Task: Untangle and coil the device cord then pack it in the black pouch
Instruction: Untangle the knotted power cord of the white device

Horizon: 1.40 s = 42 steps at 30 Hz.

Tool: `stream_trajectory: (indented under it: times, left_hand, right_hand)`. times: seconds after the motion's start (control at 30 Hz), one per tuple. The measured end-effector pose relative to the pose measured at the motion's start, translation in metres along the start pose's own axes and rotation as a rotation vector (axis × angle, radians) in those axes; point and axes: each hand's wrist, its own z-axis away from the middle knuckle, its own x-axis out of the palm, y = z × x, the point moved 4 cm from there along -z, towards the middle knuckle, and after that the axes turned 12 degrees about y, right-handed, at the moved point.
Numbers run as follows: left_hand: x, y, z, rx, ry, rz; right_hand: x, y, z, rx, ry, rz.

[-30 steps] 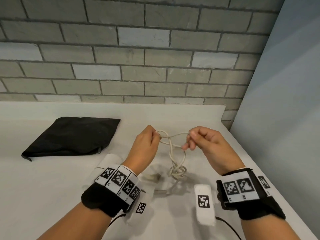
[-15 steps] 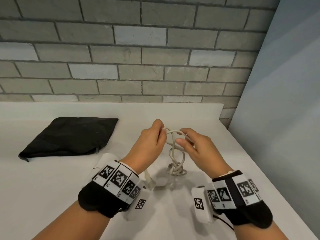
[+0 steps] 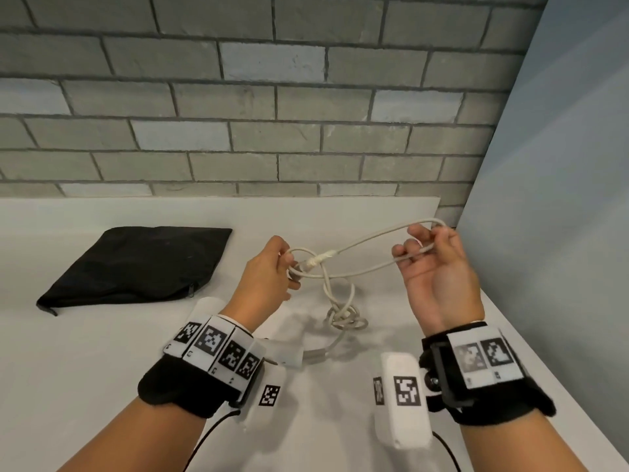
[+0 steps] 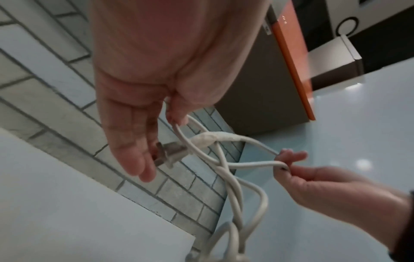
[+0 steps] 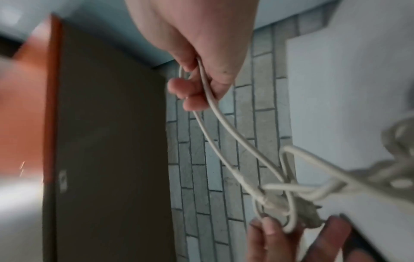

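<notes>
A white device cord [image 3: 366,260] stretches between both hands above the white table [image 3: 85,352]. My left hand [image 3: 272,270] pinches a loop of the cord [image 4: 197,141] near its taped section and plug end. My right hand [image 3: 429,253], palm up at the right, grips a long loop of the cord [image 5: 210,99] pulled out sideways. Below the hands a knotted tangle [image 3: 343,318] of cord rests on the table, running to a white adapter block [image 3: 289,356]. The black pouch [image 3: 136,264] lies flat at the left, zipper at its near edge.
A grey brick wall [image 3: 272,114] stands behind the table. A pale blue panel [image 3: 561,199] bounds the right side, close to my right hand. The table's right edge runs diagonally under my right wrist.
My right hand has moved right and turned palm up, drawing a long loop of cord out from the tangle. My left hand stayed near the middle, holding its loop.
</notes>
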Motion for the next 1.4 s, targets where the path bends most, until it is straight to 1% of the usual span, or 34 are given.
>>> stream_trajectory:
  times: [0.07, 0.1, 0.13, 0.2, 0.27, 0.3, 0.33, 0.37, 0.4, 0.43, 0.47, 0.5, 0.53, 0.57, 0.6, 0.67, 0.7, 0.77, 0.83, 0.87, 0.9, 1.0, 1.03, 1.07, 1.13, 1.17, 1.2, 1.27, 1.3, 1.37, 1.4]
  left_hand:
    - [-0.002, -0.004, -0.001, -0.142, 0.021, 0.148]
    - [-0.003, -0.006, -0.001, -0.195, 0.046, 0.204]
    - [-0.005, -0.006, -0.002, -0.231, 0.073, 0.241]
    - [-0.007, -0.005, -0.004, -0.226, 0.107, 0.239]
    - [-0.009, -0.003, -0.005, -0.145, 0.122, 0.138]
    - [-0.009, -0.002, -0.005, -0.102, 0.135, 0.079]
    - [-0.009, -0.001, -0.004, -0.067, 0.158, 0.029]
    - [-0.009, 0.0, -0.004, -0.043, 0.183, -0.004]
    - [-0.009, 0.001, -0.004, -0.024, 0.21, -0.034]
    - [-0.009, 0.002, -0.004, -0.007, 0.236, -0.072]
    - [-0.01, 0.002, -0.005, 0.009, 0.257, -0.107]
    - [-0.01, 0.002, -0.005, 0.023, 0.27, -0.128]
    - [-0.01, 0.002, -0.006, 0.04, 0.271, -0.132]
    - [-0.01, 0.001, -0.007, 0.056, 0.262, -0.126]
    - [-0.011, 0.0, -0.007, 0.069, 0.246, -0.119]
    - [-0.013, -0.002, -0.007, 0.06, 0.216, -0.092]
    - [-0.016, -0.005, -0.008, 0.047, 0.211, -0.068]
    - [-0.021, -0.007, -0.01, 0.045, 0.216, -0.019]
    - [-0.022, -0.004, -0.011, 0.068, 0.168, 0.042]
    - [-0.02, -0.001, -0.01, 0.082, 0.126, 0.08]
    - [-0.019, 0.004, -0.007, 0.093, 0.083, 0.12]
    - [-0.015, 0.019, 0.002, 0.127, -0.032, 0.235]
    - [-0.013, 0.023, 0.003, 0.144, -0.059, 0.268]
    - [-0.012, 0.026, 0.005, 0.16, -0.076, 0.296]
    - [-0.01, 0.028, 0.006, 0.189, -0.085, 0.334]
    - [-0.01, 0.029, 0.006, 0.195, -0.076, 0.347]
    - [-0.009, 0.03, 0.006, 0.198, -0.065, 0.365]
    - [-0.008, 0.03, 0.005, 0.201, -0.04, 0.408]
    - [-0.008, 0.03, 0.004, 0.202, -0.03, 0.425]
    - [-0.007, 0.029, 0.002, 0.205, -0.01, 0.441]
    - [-0.006, 0.028, 0.001, 0.206, -0.002, 0.446]
  right_hand:
    - [-0.003, 0.002, -0.001, 0.062, -0.005, -0.061]
    - [-0.005, 0.003, -0.002, 0.066, 0.006, -0.018]
    - [-0.006, 0.004, -0.003, 0.047, 0.034, 0.092]
    - [-0.012, 0.008, -0.008, -0.062, 0.1, 0.467]
    - [-0.015, 0.01, -0.01, -0.276, 0.103, 0.849]
    - [-0.013, 0.009, -0.008, -0.424, 0.047, 1.011]
    - [-0.009, 0.01, -0.004, -0.578, -0.055, 1.176]
    - [-0.005, 0.012, 0.001, -0.711, -0.193, 1.351]
    - [0.0, 0.016, 0.007, -0.767, -0.333, 1.501]
    - [0.003, 0.021, 0.012, -0.737, -0.466, 1.603]
    - [0.007, 0.025, 0.016, -0.637, -0.581, 1.641]
    - [0.009, 0.027, 0.021, -0.5, -0.675, 1.594]
    - [0.013, 0.029, 0.025, -0.364, -0.732, 1.465]
    - [0.018, 0.027, 0.029, -0.273, -0.746, 1.311]
    - [0.023, 0.023, 0.03, -0.254, -0.716, 1.18]
    - [0.027, 0.008, 0.025, -0.314, -0.564, 1.028]
    - [0.024, 0.002, 0.019, -0.327, -0.462, 0.985]
    - [0.012, -0.002, 0.005, -0.305, -0.231, 0.94]
    - [-0.003, 0.002, -0.009, -0.285, -0.037, 0.964]
    - [-0.009, 0.006, -0.014, -0.294, 0.011, 1.014]
    - [-0.013, 0.012, -0.018, -0.308, 0.024, 1.073]
    - [-0.022, 0.031, -0.025, -0.322, 0.011, 1.22]
    - [-0.024, 0.037, -0.026, -0.305, -0.008, 1.251]
    - [-0.025, 0.044, -0.026, -0.27, -0.061, 1.292]
    - [-0.026, 0.058, -0.02, -0.186, -0.271, 1.466]
    - [-0.026, 0.062, -0.016, -0.169, -0.375, 1.545]
    - [-0.025, 0.063, -0.01, -0.176, -0.443, 1.584]
    - [-0.017, 0.063, 0.001, -0.198, -0.554, 1.534]
    - [-0.013, 0.064, 0.007, -0.176, -0.624, 1.489]
    - [-0.008, 0.07, 0.018, -0.048, -0.764, 1.408]
    - [-0.006, 0.074, 0.023, 0.044, -0.799, 1.357]
